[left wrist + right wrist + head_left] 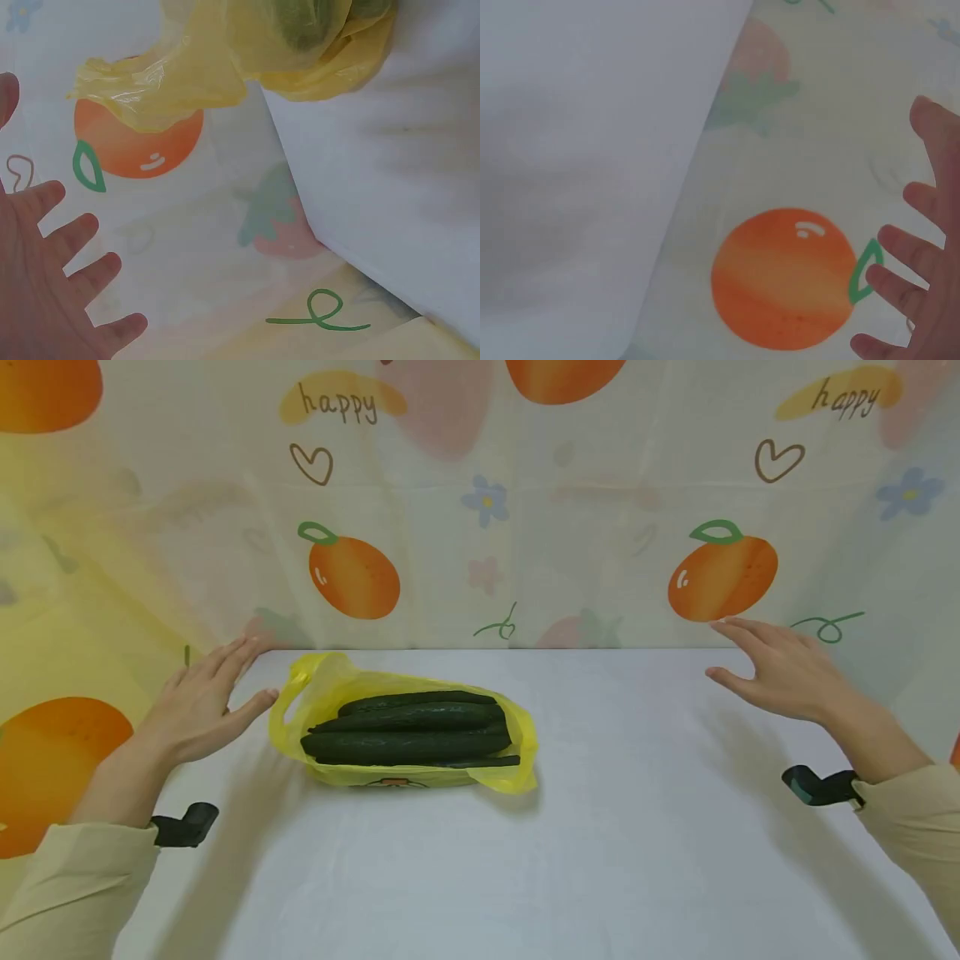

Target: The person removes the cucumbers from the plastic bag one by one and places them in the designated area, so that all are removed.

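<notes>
On the table lies a yellow plastic bag [420, 775], its mouth gaping upward and a handle loop at its left end. Several dark green cucumbers [408, 745] lie side by side in it. My left hand [198, 706] is raised just left of the bag, fingers extended and holding nothing. In the left wrist view, that hand's spread fingers [94, 277] show below the yellow bag [195, 71]. My right hand [787, 672] hovers over the table's right side, well away from the bag, with fingers straight; its fingers [911, 259] are spread in the right wrist view.
A white table [480, 877] spans the front, its far edge against a hanging cloth [570, 543] printed with oranges, hearts and flowers. Yellowish cloth [67, 635] hangs at the left. Each wrist wears a black strap mount [821, 787].
</notes>
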### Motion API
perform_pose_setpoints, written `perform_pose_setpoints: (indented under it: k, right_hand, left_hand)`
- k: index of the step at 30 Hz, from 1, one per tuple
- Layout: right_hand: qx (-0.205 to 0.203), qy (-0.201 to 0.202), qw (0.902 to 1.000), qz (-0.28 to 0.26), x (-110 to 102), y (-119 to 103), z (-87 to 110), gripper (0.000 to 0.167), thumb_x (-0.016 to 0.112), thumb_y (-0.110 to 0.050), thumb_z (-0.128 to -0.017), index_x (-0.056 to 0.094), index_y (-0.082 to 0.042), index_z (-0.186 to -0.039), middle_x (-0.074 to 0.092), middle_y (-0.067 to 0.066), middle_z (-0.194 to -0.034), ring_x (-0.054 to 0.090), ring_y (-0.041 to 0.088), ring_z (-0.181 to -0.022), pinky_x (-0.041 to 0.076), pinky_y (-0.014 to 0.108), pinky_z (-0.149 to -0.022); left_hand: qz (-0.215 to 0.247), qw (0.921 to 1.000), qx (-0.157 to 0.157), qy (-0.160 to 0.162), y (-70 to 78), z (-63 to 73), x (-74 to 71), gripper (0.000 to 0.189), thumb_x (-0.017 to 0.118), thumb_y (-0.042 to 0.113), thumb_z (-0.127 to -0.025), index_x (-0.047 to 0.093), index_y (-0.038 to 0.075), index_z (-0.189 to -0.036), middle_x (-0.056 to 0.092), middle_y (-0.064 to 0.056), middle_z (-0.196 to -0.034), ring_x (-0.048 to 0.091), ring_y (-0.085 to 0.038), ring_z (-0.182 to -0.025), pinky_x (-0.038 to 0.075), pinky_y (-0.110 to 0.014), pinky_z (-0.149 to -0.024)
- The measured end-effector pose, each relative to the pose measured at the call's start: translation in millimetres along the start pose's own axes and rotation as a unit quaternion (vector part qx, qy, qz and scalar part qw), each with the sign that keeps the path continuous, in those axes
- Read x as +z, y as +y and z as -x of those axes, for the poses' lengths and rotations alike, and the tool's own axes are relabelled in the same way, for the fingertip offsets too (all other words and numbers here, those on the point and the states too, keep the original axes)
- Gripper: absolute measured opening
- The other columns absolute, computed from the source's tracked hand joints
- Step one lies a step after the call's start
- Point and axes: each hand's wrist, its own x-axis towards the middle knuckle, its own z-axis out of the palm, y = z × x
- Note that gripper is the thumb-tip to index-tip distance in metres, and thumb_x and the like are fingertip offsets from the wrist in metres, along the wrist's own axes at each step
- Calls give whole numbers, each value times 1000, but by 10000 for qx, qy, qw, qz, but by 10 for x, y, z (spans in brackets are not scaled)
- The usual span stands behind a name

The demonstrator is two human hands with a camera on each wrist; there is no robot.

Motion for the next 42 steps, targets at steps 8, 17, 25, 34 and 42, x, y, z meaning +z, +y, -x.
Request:
perform_pose_setpoints:
  k: [8,17,25,34,42]
  right_hand:
    - [-245,293,9993,-39,-40,-157,-77,63,68,-33,-80,44,-8,-133,49,25,-127,48,45,-108,38,62,-84]
    - [-246,96,9990,-361,-74,-353,-181,62,67,-31,-83,42,-10,-136,48,22,-130,47,41,-113,41,60,-83]
    - [-506,324,9954,-753,-22,-534,-298,58,69,-22,-81,46,-7,-133,52,21,-126,50,37,-110,44,56,-86]
    - [-604,364,9911,-1125,10,-731,-461,56,68,-21,-83,46,-9,-133,53,16,-127,51,34,-110,46,52,-85]
    - [-982,499,9833,-1448,15,-974,-643,52,67,-19,-84,48,-7,-131,53,13,-128,54,30,-109,46,47,-89]
  left_hand:
    - [428,9988,-213,140,23,2,22,69,49,42,-92,11,29,-148,20,-19,-150,25,-50,-126,17,-68,-93]
    - [1012,9931,-574,139,46,-10,67,72,51,41,-91,13,22,-149,19,-26,-147,27,-51,-122,20,-69,-91]
    - [1383,9883,-462,437,63,-15,133,64,57,34,-89,27,22,-145,35,-22,-139,39,-43,-118,38,-57,-79]
    - [1834,9806,-280,631,99,-26,199,59,60,26,-89,36,1,-138,41,-22,-136,44,-43,-115,36,-56,-87]
    - [1929,9763,-396,895,160,-52,248,53,60,28,-89,43,6,-135,53,-18,-126,52,-33,-106,38,-10,-76]
